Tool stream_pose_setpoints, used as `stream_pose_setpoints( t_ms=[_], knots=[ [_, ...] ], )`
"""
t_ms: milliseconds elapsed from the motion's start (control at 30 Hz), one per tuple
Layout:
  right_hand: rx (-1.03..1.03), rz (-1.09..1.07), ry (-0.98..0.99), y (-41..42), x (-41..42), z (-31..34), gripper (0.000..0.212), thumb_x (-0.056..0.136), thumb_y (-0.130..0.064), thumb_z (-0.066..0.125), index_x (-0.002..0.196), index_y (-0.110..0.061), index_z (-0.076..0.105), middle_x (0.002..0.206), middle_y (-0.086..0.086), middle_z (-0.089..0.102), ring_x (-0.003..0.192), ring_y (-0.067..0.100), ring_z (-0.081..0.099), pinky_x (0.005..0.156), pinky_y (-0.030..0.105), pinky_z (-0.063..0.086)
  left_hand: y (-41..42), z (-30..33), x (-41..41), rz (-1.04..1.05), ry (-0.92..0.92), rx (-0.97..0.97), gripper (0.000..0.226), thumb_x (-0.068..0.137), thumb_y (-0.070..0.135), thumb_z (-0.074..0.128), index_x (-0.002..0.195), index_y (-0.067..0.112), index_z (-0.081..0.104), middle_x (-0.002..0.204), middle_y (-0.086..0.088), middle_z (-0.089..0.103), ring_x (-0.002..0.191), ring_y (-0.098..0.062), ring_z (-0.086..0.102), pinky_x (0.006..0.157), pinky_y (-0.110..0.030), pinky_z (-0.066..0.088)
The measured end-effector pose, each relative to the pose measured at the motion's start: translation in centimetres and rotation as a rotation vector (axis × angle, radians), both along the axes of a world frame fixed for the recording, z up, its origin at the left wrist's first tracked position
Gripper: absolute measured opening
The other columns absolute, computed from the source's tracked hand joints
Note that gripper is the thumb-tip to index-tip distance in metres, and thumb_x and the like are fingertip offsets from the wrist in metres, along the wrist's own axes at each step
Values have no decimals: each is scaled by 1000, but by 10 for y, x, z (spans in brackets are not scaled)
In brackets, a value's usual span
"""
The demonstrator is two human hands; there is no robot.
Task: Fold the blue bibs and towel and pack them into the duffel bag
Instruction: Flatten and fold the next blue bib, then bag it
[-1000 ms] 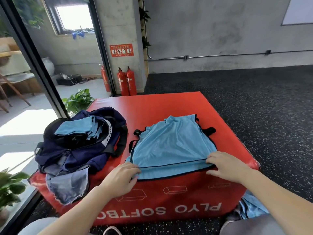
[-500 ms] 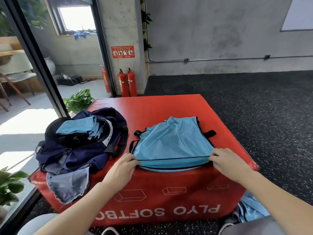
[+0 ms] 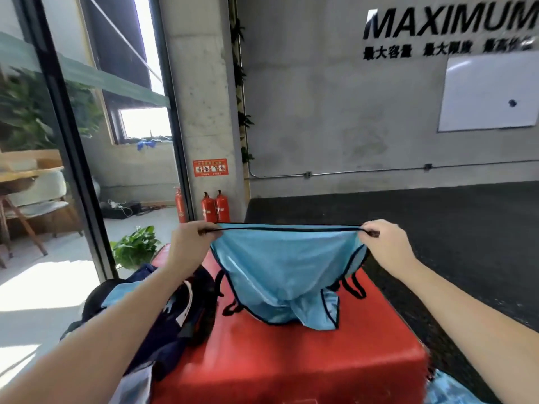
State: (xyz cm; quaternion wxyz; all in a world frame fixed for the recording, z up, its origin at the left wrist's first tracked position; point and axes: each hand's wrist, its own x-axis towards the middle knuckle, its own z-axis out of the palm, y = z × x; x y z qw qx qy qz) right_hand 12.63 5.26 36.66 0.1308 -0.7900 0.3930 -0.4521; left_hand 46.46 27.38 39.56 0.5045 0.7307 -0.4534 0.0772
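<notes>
1. Since a second before, I had lifted the blue bib point(image 3: 287, 266) off the red soft box point(image 3: 306, 360); earlier it had lain flat near the box's front edge with my hands on its hem, and now only its lower end touched the top.
2. My left hand point(image 3: 191, 243) was raised in front of me with the forearm stretched out, its fingers and thumb clamped on the left end of the bib's black-trimmed edge.
3. My right hand point(image 3: 385, 243) was held at the same height, well apart from the left, its fingertips pinching the right end of that edge.
4. The edge was pulled taut and level between both hands, and the bib hung from it in a sagging pouch, its bottom folds and black straps resting on the middle of the box top.
5. The navy duffel bag point(image 3: 175, 313) sat at the box's left edge, partly hidden behind my left forearm, with folded blue cloth point(image 3: 116, 295) showing in its open mouth.
6. More blue cloth point(image 3: 449, 389) lay low by the box's near right corner; I could not tell what it was.
</notes>
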Motion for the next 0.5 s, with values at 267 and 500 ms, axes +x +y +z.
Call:
stream_pose_setpoints(
  t_ms=[267, 500],
  knots=[
    [144, 175, -460, 27, -26, 181, 10, 92, -17, 70, 88, -23, 76, 95, 5, 77, 94, 24, 72, 93, 44, 57, 34, 179, -17, -158, 73, -213, 13, 84, 22, 80, 97, 21, 79, 89, 5, 76, 86, -11, 68, 87, -26, 51],
    [45, 242, -446, 64, -58, 275, 16, 86, -21, 78, 100, -13, 78, 94, 1, 76, 96, 16, 70, 95, 34, 51, 78, 269, -32, -207, 54, -284, 6, 80, 23, 84, 80, 23, 78, 73, 9, 76, 63, -2, 65, 71, -31, 53]
  ],
)
